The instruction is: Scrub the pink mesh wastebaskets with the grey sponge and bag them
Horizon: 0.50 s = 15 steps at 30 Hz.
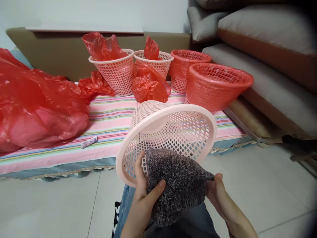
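A dark grey, speckled cleaning cloth [178,178] is stretched between my two hands in front of a pink plastic basket. My left hand [146,195] grips the cloth's left side, thumb on top and forefinger raised behind it. With thumb and fingers, my right hand [219,191] pinches a drawn-out corner at the right. The pink basket [125,155] lies tipped on its side, its wide mouth facing me and its lattice wall behind the cloth. It rests around my lap and the edge of the striped seat; what supports it underneath is hidden.
On the striped cover [109,115] stand two pink baskets [119,74] holding red plastic bags, and two baskets [218,86] wrapped in red film. A knotted red bag [150,86] sits between them. A large red bag [44,112] fills the left. Grey cushions [267,29] pile up at right.
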Each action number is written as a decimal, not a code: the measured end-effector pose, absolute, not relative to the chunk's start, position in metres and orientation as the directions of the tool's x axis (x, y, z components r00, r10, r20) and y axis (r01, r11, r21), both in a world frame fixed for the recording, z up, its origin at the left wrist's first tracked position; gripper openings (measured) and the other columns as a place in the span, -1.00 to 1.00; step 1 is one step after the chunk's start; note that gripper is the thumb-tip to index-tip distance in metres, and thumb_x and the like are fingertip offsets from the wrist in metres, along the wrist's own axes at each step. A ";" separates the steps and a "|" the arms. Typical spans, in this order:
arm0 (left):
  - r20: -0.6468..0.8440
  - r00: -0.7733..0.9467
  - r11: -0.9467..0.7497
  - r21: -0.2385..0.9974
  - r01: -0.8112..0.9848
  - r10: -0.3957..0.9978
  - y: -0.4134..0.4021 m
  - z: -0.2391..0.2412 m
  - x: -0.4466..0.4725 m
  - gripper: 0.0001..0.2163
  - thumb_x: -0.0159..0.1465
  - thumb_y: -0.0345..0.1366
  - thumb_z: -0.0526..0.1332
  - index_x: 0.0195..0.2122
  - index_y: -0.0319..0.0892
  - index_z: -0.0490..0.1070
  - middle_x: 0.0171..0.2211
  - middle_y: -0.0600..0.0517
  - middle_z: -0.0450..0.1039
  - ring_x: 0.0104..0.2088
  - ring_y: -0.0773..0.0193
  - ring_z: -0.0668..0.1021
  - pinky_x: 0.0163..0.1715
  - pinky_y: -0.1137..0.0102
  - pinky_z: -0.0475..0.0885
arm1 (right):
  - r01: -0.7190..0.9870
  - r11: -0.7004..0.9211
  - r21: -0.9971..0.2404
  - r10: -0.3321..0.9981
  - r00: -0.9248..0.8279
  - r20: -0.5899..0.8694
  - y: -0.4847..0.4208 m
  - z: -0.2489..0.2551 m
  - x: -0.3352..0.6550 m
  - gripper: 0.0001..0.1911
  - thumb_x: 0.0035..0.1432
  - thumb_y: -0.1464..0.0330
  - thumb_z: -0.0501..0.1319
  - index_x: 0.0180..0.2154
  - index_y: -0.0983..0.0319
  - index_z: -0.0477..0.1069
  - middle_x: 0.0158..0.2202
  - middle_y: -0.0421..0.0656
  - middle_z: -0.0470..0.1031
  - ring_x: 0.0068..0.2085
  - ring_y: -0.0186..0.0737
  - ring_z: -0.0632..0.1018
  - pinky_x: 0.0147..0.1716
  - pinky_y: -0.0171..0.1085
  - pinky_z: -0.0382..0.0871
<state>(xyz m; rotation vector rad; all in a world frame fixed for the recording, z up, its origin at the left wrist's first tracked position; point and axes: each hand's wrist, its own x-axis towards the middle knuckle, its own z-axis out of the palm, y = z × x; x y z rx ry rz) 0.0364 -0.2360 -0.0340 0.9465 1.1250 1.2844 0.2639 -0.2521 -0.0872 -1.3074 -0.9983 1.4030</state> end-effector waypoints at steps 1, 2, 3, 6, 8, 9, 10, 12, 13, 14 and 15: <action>-0.086 -0.028 0.079 0.975 -0.206 0.996 -0.237 -0.036 0.034 -0.30 0.24 -0.23 0.35 0.35 0.23 0.10 0.25 0.01 0.38 0.15 0.07 0.53 0.02 0.28 0.55 | -0.135 -0.224 -0.965 0.973 0.017 -0.229 -0.252 -0.088 0.262 -0.08 0.25 -0.25 -0.28 -0.07 0.22 0.60 -0.23 0.06 0.67 0.04 0.06 0.61 -0.01 0.01 0.52; -0.081 0.000 0.080 0.980 -0.183 0.997 -0.237 -0.038 0.030 -0.42 0.24 -0.21 0.35 0.28 0.22 0.26 0.24 0.04 0.41 0.16 0.07 0.53 0.03 0.29 0.54 | -0.141 -0.220 -0.965 0.975 0.012 -0.223 -0.252 -0.088 0.261 -0.08 0.24 -0.25 -0.29 -0.10 0.21 0.62 -0.27 0.05 0.67 0.02 0.07 0.61 -0.02 0.02 0.53; -0.079 0.026 0.082 0.984 -0.159 0.997 -0.237 -0.039 0.027 -0.54 0.25 -0.20 0.34 0.19 0.19 0.40 0.21 0.05 0.44 0.16 0.07 0.53 0.04 0.30 0.53 | -0.130 -0.221 -0.966 0.975 -0.001 -0.223 -0.251 -0.088 0.260 -0.08 0.23 -0.26 -0.28 -0.12 0.19 0.62 -0.29 0.04 0.67 0.01 0.07 0.62 -0.03 0.02 0.53; -0.064 0.073 0.070 0.995 -0.077 0.995 -0.237 -0.041 0.018 -0.68 0.26 -0.17 0.32 0.05 0.15 0.55 0.14 0.04 0.52 0.14 0.06 0.55 0.10 0.27 0.49 | -0.122 -0.249 -0.961 0.968 -0.060 -0.244 -0.251 -0.085 0.261 -0.07 0.20 -0.29 -0.31 -0.08 0.14 0.61 -0.25 0.03 0.67 0.01 0.06 0.62 -0.05 0.01 0.53; -0.032 0.099 0.034 0.999 -0.020 0.995 -0.235 -0.040 0.014 -0.63 0.24 -0.19 0.34 0.10 0.15 0.52 0.13 0.02 0.52 0.13 0.05 0.55 0.13 0.24 0.47 | -0.170 -0.227 -0.959 0.973 -0.094 -0.213 -0.252 -0.083 0.264 -0.03 0.12 -0.36 -0.28 -0.04 0.13 0.59 -0.17 0.06 0.66 0.01 0.10 0.61 -0.06 0.04 0.53; -0.014 0.120 0.014 1.000 0.002 0.993 -0.235 -0.038 0.012 -0.59 0.23 -0.19 0.35 0.12 0.15 0.49 0.13 0.02 0.52 0.13 0.05 0.55 0.12 0.23 0.47 | -0.197 -0.203 -0.959 0.978 -0.096 -0.187 -0.252 -0.082 0.265 -0.03 0.06 -0.40 -0.20 -0.04 0.13 0.58 -0.14 0.07 0.65 0.01 0.14 0.61 -0.07 0.06 0.53; 0.002 0.140 -0.004 1.000 0.020 0.990 -0.234 -0.037 0.011 -0.56 0.21 -0.19 0.37 0.14 0.15 0.48 0.13 0.01 0.52 0.12 0.05 0.55 0.11 0.24 0.47 | -0.220 -0.182 -0.958 0.983 -0.080 -0.168 -0.253 -0.080 0.266 -0.08 0.00 -0.41 -0.07 -0.04 0.12 0.58 -0.11 0.07 0.65 -0.01 0.17 0.61 -0.07 0.08 0.53; 0.019 0.146 -0.028 0.998 0.059 0.989 -0.233 -0.033 0.012 -0.56 0.18 -0.20 0.39 0.11 0.14 0.50 0.10 0.02 0.54 0.09 0.07 0.57 0.08 0.26 0.49 | -0.242 -0.155 -0.958 0.987 0.001 -0.160 -0.253 -0.076 0.264 -0.22 -0.10 -0.31 0.25 -0.06 0.11 0.57 -0.08 0.04 0.64 -0.04 0.19 0.62 -0.08 0.08 0.54; 0.022 0.130 -0.033 0.996 0.084 0.991 -0.233 -0.032 0.012 -0.58 0.18 -0.21 0.39 0.09 0.13 0.51 0.08 0.02 0.55 0.08 0.08 0.57 0.07 0.27 0.50 | -0.242 -0.152 -0.958 0.984 0.051 -0.169 -0.252 -0.073 0.263 -0.30 -0.13 -0.21 0.37 -0.07 0.11 0.57 -0.09 0.03 0.65 -0.06 0.17 0.63 -0.08 0.06 0.54; 0.024 0.108 -0.035 0.994 0.107 0.994 -0.233 -0.031 0.013 -0.60 0.17 -0.22 0.39 0.06 0.13 0.53 0.07 0.03 0.55 0.07 0.10 0.58 0.06 0.28 0.50 | -0.234 -0.154 -0.960 0.979 0.097 -0.181 -0.251 -0.069 0.260 -0.36 -0.14 -0.11 0.44 -0.09 0.13 0.58 -0.09 0.01 0.65 -0.07 0.14 0.63 -0.08 0.03 0.54; 0.025 0.092 -0.037 0.991 0.126 0.995 -0.233 -0.030 0.013 -0.61 0.17 -0.24 0.40 0.05 0.12 0.53 0.07 0.03 0.56 0.07 0.11 0.58 0.06 0.29 0.50 | -0.220 -0.155 -0.963 0.973 0.137 -0.188 -0.250 -0.066 0.257 -0.42 -0.13 -0.04 0.47 -0.12 0.14 0.59 -0.11 0.00 0.65 -0.08 0.11 0.63 -0.07 -0.01 0.53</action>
